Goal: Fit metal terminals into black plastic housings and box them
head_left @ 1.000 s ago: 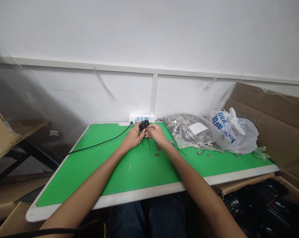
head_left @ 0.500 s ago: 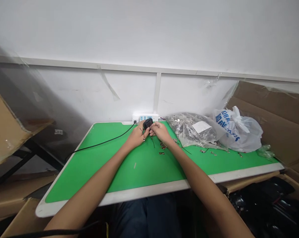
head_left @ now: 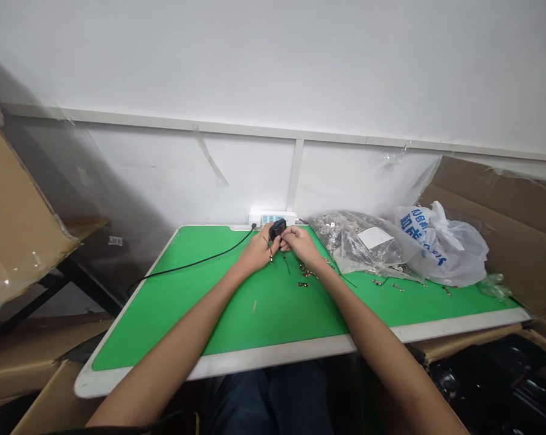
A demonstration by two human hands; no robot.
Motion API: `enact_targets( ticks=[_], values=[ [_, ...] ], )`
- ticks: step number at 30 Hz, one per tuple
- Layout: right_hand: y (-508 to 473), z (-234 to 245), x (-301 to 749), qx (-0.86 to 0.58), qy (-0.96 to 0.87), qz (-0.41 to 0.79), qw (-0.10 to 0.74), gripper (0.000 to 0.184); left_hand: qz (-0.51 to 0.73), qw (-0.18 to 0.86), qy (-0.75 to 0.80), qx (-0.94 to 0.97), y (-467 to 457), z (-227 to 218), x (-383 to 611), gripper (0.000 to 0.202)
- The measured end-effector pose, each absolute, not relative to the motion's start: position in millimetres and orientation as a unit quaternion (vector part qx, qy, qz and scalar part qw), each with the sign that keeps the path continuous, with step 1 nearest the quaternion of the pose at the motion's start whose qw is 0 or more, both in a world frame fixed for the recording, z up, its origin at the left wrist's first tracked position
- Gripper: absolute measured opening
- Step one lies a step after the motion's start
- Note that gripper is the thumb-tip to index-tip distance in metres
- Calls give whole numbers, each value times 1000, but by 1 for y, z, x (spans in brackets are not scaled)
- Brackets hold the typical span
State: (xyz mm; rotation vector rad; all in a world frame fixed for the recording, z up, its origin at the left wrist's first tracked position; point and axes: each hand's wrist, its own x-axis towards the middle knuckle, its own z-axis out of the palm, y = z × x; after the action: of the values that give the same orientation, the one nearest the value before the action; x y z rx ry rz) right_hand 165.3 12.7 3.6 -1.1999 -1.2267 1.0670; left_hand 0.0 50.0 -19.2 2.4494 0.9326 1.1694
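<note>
My left hand (head_left: 256,249) is closed around a small black plastic housing (head_left: 277,229), held up over the far middle of the green table mat (head_left: 237,320). Thin red and black wires (head_left: 270,246) hang at that hand, with a small metal piece at their lower end. The fingers of my right hand (head_left: 299,244) are pinched at the housing's lower right side; whatever is between their tips is too small to make out. Small metal contact pieces (head_left: 302,284) lie scattered beside and below my right hand.
A white power strip (head_left: 273,217) with a black cable (head_left: 195,263) plugged in sits against the wall. To the right are a clear bag of metal parts (head_left: 354,238), a knotted white plastic bag (head_left: 454,248) and cardboard (head_left: 504,211). Black parts (head_left: 494,380) fill a box below.
The whole view has shifted slightly, so everything appears a little further right. Both hands stay together at the black housing, with the right fingertips still pinched against it.
</note>
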Motion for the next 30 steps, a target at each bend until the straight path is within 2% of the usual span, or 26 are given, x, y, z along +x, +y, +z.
enact_targets(
  ticks=[22,30],
  values=[
    [17,-1,164,-508,-512,443,532,11,394,141,325,848,51,-15,-2,43],
    [10,-16,158,-486,-519,434,553,14,413,183,317,834,43,-15,-4,39]
  ],
)
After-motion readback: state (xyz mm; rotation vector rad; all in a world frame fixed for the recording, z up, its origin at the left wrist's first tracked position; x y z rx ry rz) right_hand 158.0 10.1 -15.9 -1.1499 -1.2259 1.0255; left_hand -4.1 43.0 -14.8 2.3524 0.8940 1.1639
